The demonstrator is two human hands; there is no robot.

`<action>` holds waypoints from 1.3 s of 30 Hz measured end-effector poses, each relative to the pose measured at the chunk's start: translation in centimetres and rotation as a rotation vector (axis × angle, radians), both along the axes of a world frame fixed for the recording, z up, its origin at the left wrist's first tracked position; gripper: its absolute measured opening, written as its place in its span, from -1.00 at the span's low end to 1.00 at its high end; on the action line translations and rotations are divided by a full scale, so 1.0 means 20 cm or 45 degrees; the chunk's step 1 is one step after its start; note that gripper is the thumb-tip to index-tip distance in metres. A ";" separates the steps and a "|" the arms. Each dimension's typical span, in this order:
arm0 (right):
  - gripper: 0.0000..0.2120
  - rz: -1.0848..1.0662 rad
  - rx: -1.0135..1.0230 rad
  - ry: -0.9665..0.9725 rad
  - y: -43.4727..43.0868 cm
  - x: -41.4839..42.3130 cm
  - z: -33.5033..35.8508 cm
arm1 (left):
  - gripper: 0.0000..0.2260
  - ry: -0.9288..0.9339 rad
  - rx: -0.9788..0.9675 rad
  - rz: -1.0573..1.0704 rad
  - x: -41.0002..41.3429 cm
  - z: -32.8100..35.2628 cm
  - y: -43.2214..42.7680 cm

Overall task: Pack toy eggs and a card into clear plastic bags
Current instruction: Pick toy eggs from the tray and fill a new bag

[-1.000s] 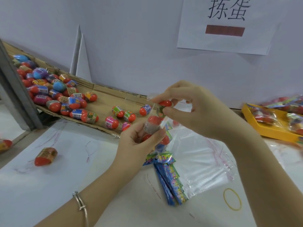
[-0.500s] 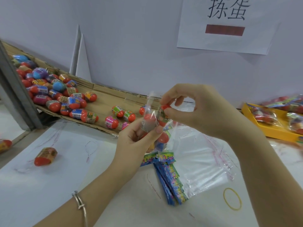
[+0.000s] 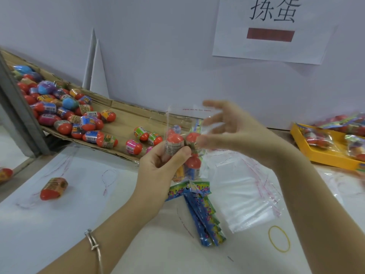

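White table (image 3: 59, 224), loose egg (image 3: 53, 188), cards (image 3: 205, 218), clear bags (image 3: 243, 194), rubber band (image 3: 269, 235)

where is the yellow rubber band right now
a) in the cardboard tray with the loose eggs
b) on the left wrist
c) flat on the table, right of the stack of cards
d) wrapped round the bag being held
c: the rubber band lies flat on the table, to the right of the stack of cards and touching neither hand.
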State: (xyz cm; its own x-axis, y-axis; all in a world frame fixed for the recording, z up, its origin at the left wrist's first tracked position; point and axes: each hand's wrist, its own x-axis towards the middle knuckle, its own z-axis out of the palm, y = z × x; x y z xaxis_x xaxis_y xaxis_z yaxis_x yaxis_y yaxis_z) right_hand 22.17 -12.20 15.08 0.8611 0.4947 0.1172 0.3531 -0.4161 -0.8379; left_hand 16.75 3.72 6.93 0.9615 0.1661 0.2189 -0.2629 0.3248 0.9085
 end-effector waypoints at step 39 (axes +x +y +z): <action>-0.82 -0.258 0.191 -0.816 0.07 -0.04 -0.02 | -0.53 0.080 -0.085 -0.069 0.01 -0.02 0.00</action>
